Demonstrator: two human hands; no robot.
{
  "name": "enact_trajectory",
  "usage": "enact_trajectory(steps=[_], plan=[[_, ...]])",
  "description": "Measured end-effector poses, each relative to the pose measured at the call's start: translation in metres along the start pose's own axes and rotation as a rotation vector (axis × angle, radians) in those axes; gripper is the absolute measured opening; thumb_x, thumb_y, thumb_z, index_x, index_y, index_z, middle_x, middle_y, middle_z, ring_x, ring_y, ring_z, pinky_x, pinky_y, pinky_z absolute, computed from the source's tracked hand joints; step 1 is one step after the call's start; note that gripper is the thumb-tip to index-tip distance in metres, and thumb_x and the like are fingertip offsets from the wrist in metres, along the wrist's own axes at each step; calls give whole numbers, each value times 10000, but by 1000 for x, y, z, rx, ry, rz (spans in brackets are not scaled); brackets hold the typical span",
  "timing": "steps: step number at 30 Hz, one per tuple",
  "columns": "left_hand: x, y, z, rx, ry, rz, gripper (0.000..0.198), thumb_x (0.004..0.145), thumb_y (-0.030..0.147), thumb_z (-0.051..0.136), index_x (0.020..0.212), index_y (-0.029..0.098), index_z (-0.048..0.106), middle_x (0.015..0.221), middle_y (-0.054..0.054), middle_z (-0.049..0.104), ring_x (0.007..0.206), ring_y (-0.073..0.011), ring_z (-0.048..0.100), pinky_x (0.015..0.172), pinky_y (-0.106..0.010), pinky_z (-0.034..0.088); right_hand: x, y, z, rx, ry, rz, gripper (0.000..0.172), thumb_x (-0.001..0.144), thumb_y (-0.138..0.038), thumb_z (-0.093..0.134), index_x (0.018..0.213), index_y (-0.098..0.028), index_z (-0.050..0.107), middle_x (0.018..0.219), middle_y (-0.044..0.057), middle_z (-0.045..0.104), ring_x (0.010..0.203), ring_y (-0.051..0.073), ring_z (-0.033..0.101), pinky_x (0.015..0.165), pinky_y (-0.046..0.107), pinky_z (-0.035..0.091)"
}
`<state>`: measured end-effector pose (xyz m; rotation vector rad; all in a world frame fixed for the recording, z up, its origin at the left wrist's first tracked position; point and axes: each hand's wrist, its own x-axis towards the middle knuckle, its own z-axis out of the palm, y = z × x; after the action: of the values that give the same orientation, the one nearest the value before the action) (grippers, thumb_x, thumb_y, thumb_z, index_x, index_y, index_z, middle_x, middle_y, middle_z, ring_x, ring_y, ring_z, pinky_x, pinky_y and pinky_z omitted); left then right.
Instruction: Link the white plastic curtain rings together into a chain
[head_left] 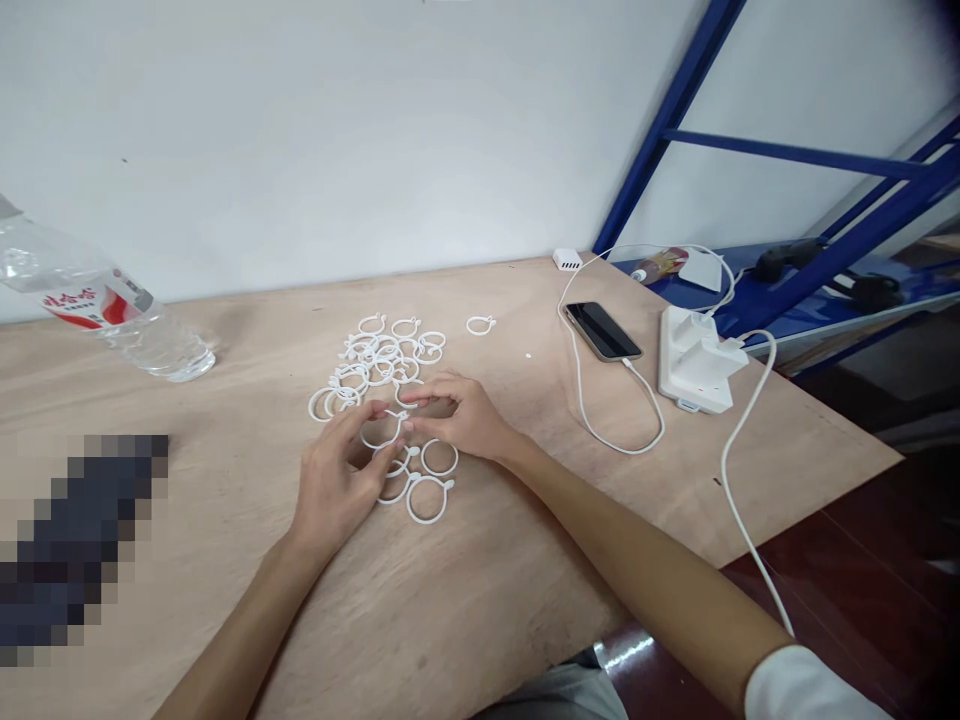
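a pale wooden table filled the scene, with a water bottle at far left and a power strip and phone at right. between them, a person's left hand pinched a white ring with thumb and fingers; the right hand had thumb and forefinger at its knobbed end, though whether they gripped could not be told. one ring appeared under way; a heap of rings lay beyond, a small group nearer, and which were done was unclear. the ring looked thin and round, its closure too small to judge.
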<state>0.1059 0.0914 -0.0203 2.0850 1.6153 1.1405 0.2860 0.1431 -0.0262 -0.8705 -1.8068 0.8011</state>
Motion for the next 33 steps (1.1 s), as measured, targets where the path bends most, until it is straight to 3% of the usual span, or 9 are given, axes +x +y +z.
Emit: enact_trajectory(steps=[10, 13, 19, 26, 27, 30, 33], plan=[[-3, -4, 2, -65, -99, -102, 396, 780, 358, 610, 1162, 255, 590, 1095, -34, 682, 849, -200, 650, 745, -334, 515, -1, 1, 3, -17, -27, -23, 50, 694, -147, 755, 712, -190, 738, 676, 3, 675, 715, 132, 553, 714, 278, 449], [-3, -4, 3, -95, -118, -99, 390, 787, 350, 591, 1161, 241, 587, 1091, -43, 674, 826, -191, 646, 704, -314, 515, -1, 1, 2, -29, -49, -18, 64, 703, -143, 746, 671, -197, 734, 631, -3, 658, 705, 132, 548, 705, 273, 451], [-2, 1, 0, -85, -143, -105, 319, 778, 325, 577, 1083, 239, 611, 999, -23, 669, 610, -127, 572, 559, -267, 475, -2, 3, 3, -51, -67, -31, 84, 719, -118, 720, 676, -190, 727, 619, -3, 650, 694, 133, 539, 690, 275, 455], [-1, 1, 1, -90, -159, -128, 359, 773, 369, 599, 1105, 231, 599, 986, -30, 680, 658, -151, 607, 597, -287, 490, -2, -1, -1, -23, -73, 70, 21, 705, -166, 735, 715, -183, 731, 637, -7, 624, 683, 120, 538, 624, 241, 429], [-1, 2, 0, -79, -155, -134, 372, 769, 381, 607, 1109, 229, 600, 981, -32, 684, 683, -162, 618, 605, -291, 492, -1, -1, -3, 1, -74, 93, 86, 688, -186, 751, 772, -181, 735, 676, -4, 639, 686, 118, 546, 620, 238, 429], [0, 4, -1, -24, -118, -131, 422, 750, 426, 635, 1121, 228, 608, 973, -37, 690, 743, -189, 633, 618, -299, 492, 0, 0, -6, 21, -53, 91, 296, 648, -197, 778, 937, -183, 719, 847, 17, 680, 769, 135, 582, 702, 262, 458], [0, 6, -1, -16, -136, -84, 433, 745, 473, 649, 1110, 242, 620, 1008, -38, 686, 797, -197, 630, 659, -313, 501, 1, 5, -4, -164, 48, -8, 238, 694, -122, 710, 923, -185, 725, 928, 46, 670, 924, 180, 556, 901, 349, 427]])
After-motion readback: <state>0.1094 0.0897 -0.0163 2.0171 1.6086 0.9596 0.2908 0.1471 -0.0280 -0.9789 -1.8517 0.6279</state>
